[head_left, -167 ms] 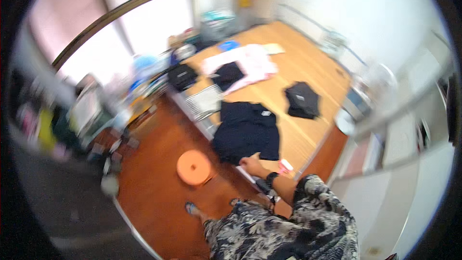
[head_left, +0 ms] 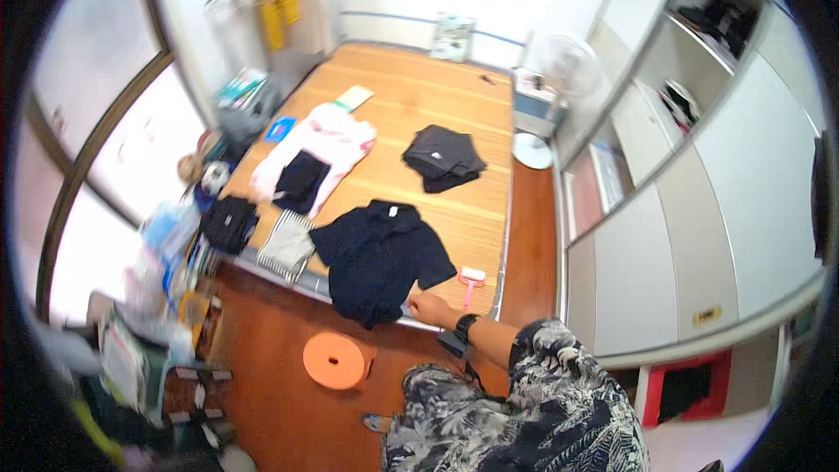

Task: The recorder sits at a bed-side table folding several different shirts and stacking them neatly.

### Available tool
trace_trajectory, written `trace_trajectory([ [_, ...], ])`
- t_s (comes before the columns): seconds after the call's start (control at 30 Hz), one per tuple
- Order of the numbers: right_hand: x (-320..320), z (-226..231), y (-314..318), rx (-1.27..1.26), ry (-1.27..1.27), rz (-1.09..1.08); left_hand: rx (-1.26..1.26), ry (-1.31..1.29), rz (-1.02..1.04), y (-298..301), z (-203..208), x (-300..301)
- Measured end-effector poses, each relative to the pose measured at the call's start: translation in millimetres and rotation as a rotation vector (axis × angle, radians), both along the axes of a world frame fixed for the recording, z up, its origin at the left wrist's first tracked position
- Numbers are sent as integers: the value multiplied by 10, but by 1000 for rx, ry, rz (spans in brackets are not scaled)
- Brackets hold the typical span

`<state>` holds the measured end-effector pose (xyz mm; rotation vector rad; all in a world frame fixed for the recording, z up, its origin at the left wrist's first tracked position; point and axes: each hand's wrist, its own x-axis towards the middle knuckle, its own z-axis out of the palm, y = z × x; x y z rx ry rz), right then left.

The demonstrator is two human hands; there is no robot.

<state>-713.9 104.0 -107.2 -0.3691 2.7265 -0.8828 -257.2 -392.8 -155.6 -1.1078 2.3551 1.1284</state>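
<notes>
A dark short-sleeved shirt (head_left: 380, 258) lies spread flat at the near edge of a bed covered by a bamboo mat (head_left: 454, 114). My right hand (head_left: 430, 308), with a black watch on its wrist, is closed at the shirt's lower hem by the bed's edge. A pink brush (head_left: 470, 280) lies on the mat just right of the hand. My left hand is out of view. My patterned clothing fills the lower middle of the picture.
Further up the mat lie a folded dark garment (head_left: 441, 157), a pink garment with a dark piece on it (head_left: 316, 153) and a striped cloth (head_left: 287, 245). An orange round stool (head_left: 336, 360) stands on the wooden floor. Clutter lines the left; white wardrobes (head_left: 699, 210) and a fan (head_left: 566, 65) stand on the right.
The view has swung, so the bed now sits more upright and central. My right hand stays at the dark shirt's hem. The pink brush shows beside it.
</notes>
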Motion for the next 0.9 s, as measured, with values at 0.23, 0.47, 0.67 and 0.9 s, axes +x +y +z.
trace_trajectory([
  [0.23,-306,-507,-219,-142,-89,-258,-327,50,-773,-1061,1008,-3310],
  [0.47,-821,-1035,-1018,-200,-233,-189,-227,15,-1049,-958,1050,-5266],
  [0.67,-789,-1962,-1757,-278,-493,-151,-245,51,-1346,-262,320,-6863],
  [0.9,-641,-4029,-3148,-54,-223,-270,-65,133,-1682,379,-1342,-7874],
])
